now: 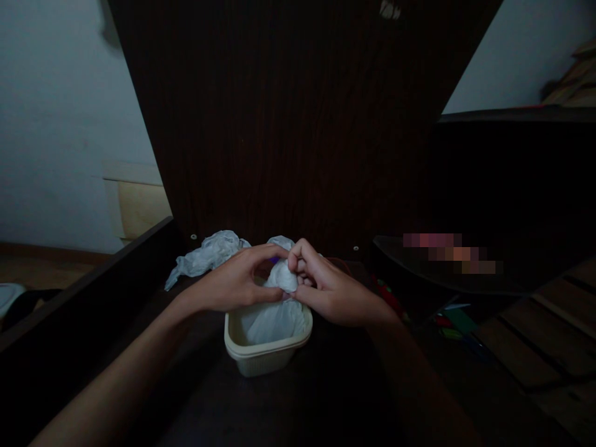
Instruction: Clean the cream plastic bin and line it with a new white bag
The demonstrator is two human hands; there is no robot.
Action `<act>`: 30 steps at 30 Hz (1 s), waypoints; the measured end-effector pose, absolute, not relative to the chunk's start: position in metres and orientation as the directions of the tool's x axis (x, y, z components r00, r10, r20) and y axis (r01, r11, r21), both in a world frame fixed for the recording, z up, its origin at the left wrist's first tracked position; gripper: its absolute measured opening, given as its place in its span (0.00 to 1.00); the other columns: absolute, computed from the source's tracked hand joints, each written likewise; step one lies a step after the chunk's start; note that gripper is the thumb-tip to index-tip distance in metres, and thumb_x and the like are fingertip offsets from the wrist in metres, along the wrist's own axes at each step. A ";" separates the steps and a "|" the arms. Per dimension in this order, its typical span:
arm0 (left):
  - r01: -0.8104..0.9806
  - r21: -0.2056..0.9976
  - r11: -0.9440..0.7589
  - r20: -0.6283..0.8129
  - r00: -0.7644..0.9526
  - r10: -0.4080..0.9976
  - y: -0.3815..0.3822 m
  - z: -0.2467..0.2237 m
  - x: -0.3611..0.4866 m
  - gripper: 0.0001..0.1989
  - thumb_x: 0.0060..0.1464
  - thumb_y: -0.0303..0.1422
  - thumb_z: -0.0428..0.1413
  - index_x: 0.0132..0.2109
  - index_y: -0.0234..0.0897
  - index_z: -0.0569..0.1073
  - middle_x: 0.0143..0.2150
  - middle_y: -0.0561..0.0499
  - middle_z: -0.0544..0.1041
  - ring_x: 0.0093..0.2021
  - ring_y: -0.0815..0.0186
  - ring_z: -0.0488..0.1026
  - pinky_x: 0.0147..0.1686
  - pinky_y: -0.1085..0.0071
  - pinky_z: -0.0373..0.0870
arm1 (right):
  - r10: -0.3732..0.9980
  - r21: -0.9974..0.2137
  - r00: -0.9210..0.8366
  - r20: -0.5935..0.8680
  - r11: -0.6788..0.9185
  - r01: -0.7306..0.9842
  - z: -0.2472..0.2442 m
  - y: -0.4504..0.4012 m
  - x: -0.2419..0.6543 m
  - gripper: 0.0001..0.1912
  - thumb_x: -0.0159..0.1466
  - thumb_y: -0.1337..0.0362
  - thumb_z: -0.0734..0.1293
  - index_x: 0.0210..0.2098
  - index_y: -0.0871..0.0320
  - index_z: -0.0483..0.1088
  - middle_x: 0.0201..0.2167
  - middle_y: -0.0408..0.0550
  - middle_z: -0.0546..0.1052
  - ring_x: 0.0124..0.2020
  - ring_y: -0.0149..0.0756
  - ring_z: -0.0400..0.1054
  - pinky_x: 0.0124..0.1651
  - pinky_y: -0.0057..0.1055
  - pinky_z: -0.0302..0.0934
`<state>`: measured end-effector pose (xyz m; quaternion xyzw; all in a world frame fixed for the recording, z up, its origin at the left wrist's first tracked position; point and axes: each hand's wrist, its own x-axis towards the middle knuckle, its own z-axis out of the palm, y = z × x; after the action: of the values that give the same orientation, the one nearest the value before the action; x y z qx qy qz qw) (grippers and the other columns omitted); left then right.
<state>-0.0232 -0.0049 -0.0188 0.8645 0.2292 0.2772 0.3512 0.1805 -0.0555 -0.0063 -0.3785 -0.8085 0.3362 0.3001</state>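
Observation:
A white plastic bag (274, 323) sits partly inside a small cream-coloured plastic tub (267, 354), its upper part gathered above the rim. My left hand (237, 279) curves round the gathered part from the left, thumb and fingers pressing on it. From the right, my right hand (323, 285) grips the same bunched plastic with bent fingers, thumb close to the left one. What lies inside the bag is hidden. Behind my left hand, a crumpled whitish plastic bag (205, 256) rests on the dark surface.
A dark wooden panel (288, 124) rises behind the tub. At the left runs a raised dark board edge (88, 285). Small coloured items, among them something green (460, 323), lie at the right near a dark shelf-like piece (419, 267). Part of the right side is pixelated.

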 end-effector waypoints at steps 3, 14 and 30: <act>0.213 0.742 -0.636 0.316 0.725 0.612 -0.005 -0.018 -0.023 0.15 0.53 0.30 0.62 0.49 0.39 0.76 0.43 0.51 0.77 0.40 0.63 0.74 0.41 0.68 0.71 | 0.828 -0.778 -0.528 0.188 0.454 0.435 -0.004 -0.056 0.181 0.13 0.61 0.72 0.63 0.40 0.52 0.55 0.29 0.35 0.60 0.27 0.28 0.54 0.28 0.26 0.50; 0.225 0.756 -0.614 0.322 0.689 0.649 -0.007 -0.021 -0.018 0.11 0.52 0.29 0.61 0.45 0.37 0.78 0.44 0.50 0.79 0.41 0.62 0.75 0.44 0.66 0.71 | 0.862 -0.776 -0.459 0.217 0.437 0.454 -0.007 -0.057 0.184 0.16 0.58 0.70 0.66 0.41 0.51 0.56 0.26 0.33 0.58 0.24 0.28 0.53 0.25 0.26 0.46; 0.266 0.719 -0.641 0.372 0.632 0.680 -0.010 -0.019 -0.016 0.04 0.57 0.31 0.57 0.39 0.36 0.76 0.39 0.50 0.77 0.38 0.63 0.73 0.41 0.67 0.70 | 0.887 -0.806 -0.386 0.253 0.414 0.424 -0.014 -0.052 0.187 0.13 0.62 0.67 0.66 0.40 0.52 0.56 0.30 0.36 0.66 0.27 0.28 0.57 0.28 0.26 0.49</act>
<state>-0.0160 -0.0101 -0.0194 0.8455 0.2798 0.3253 0.3178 0.1865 -0.0518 -0.0145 -0.4288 -0.7642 0.3303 0.3508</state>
